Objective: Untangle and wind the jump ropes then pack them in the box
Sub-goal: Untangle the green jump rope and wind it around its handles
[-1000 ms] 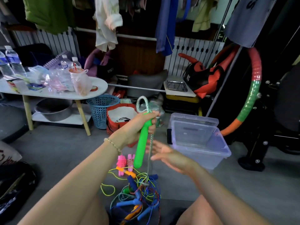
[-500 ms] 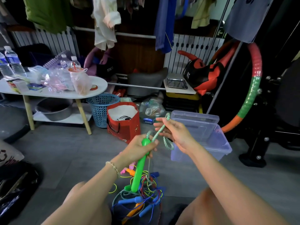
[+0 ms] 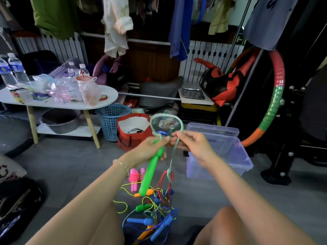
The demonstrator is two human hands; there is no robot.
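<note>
My left hand [image 3: 150, 149] grips the top of a bright green jump-rope handle [image 3: 150, 172] that hangs tilted downward. Its pale green braided rope [image 3: 167, 119] rises in a loop above both hands. My right hand [image 3: 192, 147] pinches that rope just right of the left hand, and the rope drops from there to a tangled pile of jump ropes [image 3: 155, 207] with blue, orange and green handles on the floor between my knees. A wound pink rope [image 3: 136, 177] lies beside the pile. The clear plastic box [image 3: 235, 156] stands open on the right.
A red bag [image 3: 131, 137] and a blue basket [image 3: 111, 121] stand behind my hands. A white oval table [image 3: 58, 103] with bottles and bags is at the left. A striped hoop [image 3: 272, 103] and a black stand are at the right. Clothes hang along the back.
Both hands rose and came together. The rope loop moved from beside the right hand to arch above both hands. The green handle lifted clear of the pile.
</note>
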